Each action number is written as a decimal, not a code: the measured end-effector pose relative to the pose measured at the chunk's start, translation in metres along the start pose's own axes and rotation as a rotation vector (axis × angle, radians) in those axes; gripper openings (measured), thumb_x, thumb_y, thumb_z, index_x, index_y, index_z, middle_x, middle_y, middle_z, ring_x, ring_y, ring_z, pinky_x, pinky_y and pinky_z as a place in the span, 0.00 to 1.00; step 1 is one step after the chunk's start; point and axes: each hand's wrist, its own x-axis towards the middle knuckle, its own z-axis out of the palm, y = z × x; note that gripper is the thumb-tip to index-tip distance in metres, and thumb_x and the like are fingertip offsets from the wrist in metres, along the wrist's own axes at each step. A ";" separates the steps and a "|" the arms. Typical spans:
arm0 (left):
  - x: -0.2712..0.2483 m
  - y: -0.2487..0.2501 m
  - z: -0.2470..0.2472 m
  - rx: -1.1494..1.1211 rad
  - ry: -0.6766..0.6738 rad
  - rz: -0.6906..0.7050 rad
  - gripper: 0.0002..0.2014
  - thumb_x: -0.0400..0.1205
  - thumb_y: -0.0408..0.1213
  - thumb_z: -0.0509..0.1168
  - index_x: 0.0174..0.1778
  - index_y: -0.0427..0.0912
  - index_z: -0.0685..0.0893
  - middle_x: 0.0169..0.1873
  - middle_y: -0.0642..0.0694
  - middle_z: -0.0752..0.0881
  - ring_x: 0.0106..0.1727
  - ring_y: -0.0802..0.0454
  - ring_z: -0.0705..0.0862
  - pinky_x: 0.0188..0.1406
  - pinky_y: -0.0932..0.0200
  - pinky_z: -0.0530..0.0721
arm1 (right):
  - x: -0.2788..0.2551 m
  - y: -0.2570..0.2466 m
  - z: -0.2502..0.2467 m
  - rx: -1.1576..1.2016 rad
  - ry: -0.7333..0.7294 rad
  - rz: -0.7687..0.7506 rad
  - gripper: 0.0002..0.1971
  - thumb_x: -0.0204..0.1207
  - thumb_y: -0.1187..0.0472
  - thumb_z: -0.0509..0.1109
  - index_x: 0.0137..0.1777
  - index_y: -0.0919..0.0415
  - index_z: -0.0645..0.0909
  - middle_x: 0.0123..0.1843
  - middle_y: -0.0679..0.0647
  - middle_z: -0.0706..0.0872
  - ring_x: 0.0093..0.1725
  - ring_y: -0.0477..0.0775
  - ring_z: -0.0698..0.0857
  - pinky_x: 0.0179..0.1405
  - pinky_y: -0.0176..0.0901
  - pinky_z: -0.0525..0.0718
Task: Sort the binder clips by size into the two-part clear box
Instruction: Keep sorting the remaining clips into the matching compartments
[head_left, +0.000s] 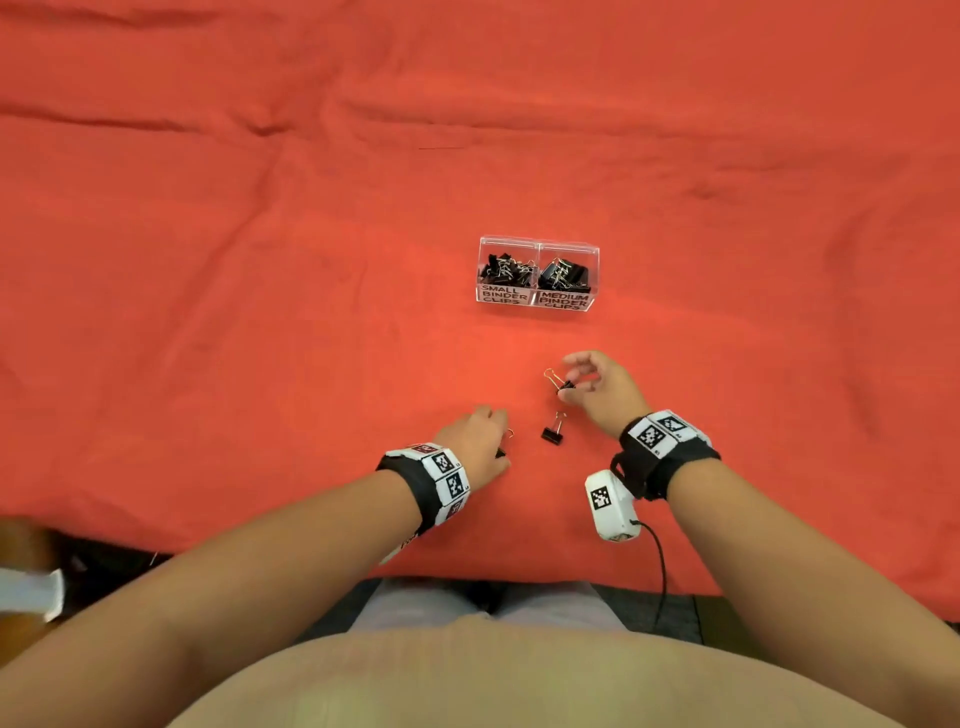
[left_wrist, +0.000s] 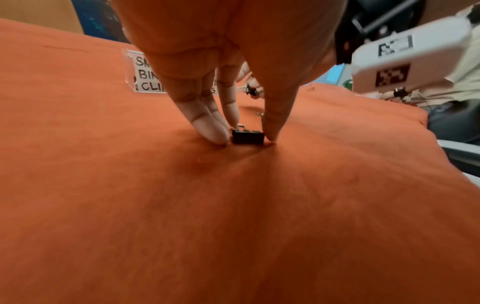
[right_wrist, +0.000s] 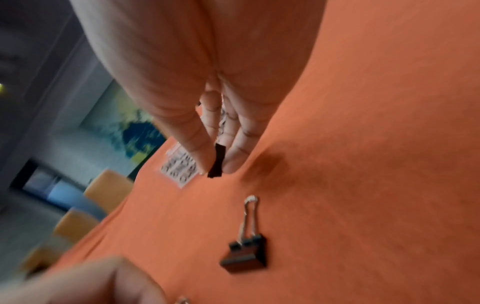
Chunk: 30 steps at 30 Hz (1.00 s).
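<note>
The clear two-part box (head_left: 537, 248) stands on the red cloth, its left part labelled small and its right part medium, both holding several black binder clips. My right hand (head_left: 582, 382) pinches a black clip (head_left: 563, 385) (right_wrist: 217, 162) just above the cloth, in front of the box. My left hand (head_left: 480, 441) is down on the cloth, thumb and fingers pinching another black clip (left_wrist: 247, 136) by its sides. A third clip (head_left: 552, 432) (right_wrist: 246, 256) lies loose between the two hands.
The red cloth (head_left: 260, 260) covers the whole table, with wrinkles at the back. A white camera unit (head_left: 609, 506) with a black cable hangs from my right wrist near the table's front edge.
</note>
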 end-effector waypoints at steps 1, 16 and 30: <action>0.000 0.000 0.002 -0.008 0.009 0.001 0.18 0.77 0.43 0.67 0.60 0.41 0.74 0.59 0.41 0.78 0.57 0.37 0.82 0.53 0.44 0.84 | -0.001 0.001 -0.003 0.052 -0.002 0.022 0.22 0.69 0.77 0.71 0.62 0.63 0.76 0.45 0.52 0.80 0.36 0.49 0.78 0.38 0.32 0.78; 0.058 0.027 -0.068 -0.423 0.319 -0.023 0.12 0.77 0.36 0.67 0.56 0.40 0.82 0.52 0.40 0.86 0.53 0.43 0.84 0.53 0.56 0.79 | -0.039 0.027 0.039 -0.596 -0.084 -0.183 0.12 0.73 0.64 0.69 0.56 0.64 0.78 0.58 0.60 0.74 0.54 0.62 0.81 0.57 0.51 0.78; 0.142 0.046 -0.142 -0.172 0.332 0.109 0.13 0.81 0.31 0.63 0.61 0.38 0.80 0.60 0.38 0.76 0.57 0.41 0.81 0.59 0.52 0.78 | -0.002 -0.011 -0.029 0.220 -0.027 0.061 0.04 0.74 0.68 0.72 0.45 0.59 0.83 0.37 0.52 0.84 0.22 0.38 0.80 0.29 0.25 0.80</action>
